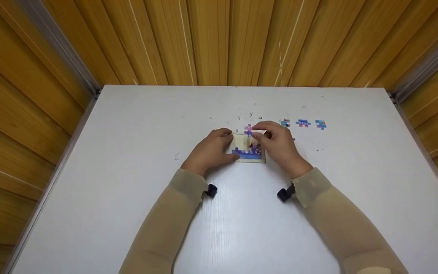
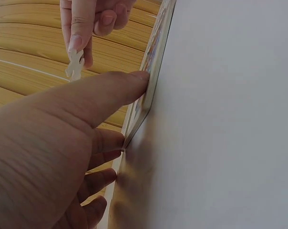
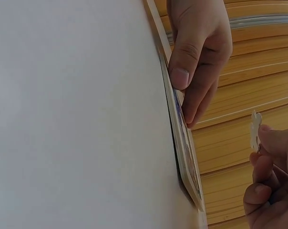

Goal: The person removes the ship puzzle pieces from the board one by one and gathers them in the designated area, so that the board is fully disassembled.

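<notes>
A square wooden jigsaw tray [image 1: 250, 161] lies on the table, its lower part and right side filled with blue and purple pieces, bare wood showing at the upper left. My left hand [image 1: 210, 150] holds the tray at its left side, thumb on the near edge and fingers along the left edge. Between thumb and index finger, my right hand [image 1: 280, 144] pinches a pink and purple puzzle piece [image 1: 248, 129] above the tray's far edge. In the right wrist view the pinched piece shows edge-on, raised off the tray.
Loose puzzle pieces lie in a row at the right: one partly behind the right hand, a blue and pink piece [image 1: 303, 123] and a blue and orange piece [image 1: 321, 124]. Another peeks out beside the right hand. Wood-patterned walls [image 1: 211, 42] border the white table [image 1: 146, 125].
</notes>
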Demonstrator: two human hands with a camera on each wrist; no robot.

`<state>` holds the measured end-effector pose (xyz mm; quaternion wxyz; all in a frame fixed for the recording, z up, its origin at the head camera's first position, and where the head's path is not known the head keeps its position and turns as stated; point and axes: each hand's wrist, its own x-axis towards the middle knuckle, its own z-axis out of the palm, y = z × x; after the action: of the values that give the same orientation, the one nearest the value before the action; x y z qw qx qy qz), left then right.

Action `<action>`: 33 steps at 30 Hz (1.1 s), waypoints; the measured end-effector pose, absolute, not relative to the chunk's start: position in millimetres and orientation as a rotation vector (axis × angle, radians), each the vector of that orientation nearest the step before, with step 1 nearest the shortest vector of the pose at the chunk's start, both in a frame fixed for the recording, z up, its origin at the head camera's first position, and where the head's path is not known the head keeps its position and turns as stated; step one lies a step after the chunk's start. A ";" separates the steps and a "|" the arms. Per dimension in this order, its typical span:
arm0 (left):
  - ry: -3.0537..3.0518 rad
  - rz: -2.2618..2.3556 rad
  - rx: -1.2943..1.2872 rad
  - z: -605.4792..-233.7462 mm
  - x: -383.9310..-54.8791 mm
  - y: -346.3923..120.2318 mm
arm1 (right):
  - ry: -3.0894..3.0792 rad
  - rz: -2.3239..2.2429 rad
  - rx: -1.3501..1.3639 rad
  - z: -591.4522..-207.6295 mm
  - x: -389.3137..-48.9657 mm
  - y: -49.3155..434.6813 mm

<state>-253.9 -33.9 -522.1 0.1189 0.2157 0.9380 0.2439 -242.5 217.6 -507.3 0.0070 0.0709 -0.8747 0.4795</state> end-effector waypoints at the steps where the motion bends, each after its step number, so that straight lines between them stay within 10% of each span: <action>1: 2.744 0.714 0.628 -522.2 -254.4 -33.6 | -2.734 1.496 0.223 -506.0 -243.0 218.3; 33: 2.745 0.719 0.577 -521.0 -254.0 -32.0 | -2.682 1.252 0.269 -473.5 -230.6 292.6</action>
<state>-254.0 -32.0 -521.0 0.1225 0.1977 0.9409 0.2463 -230.6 292.6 -473.5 0.0845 0.0901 -0.8992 0.4197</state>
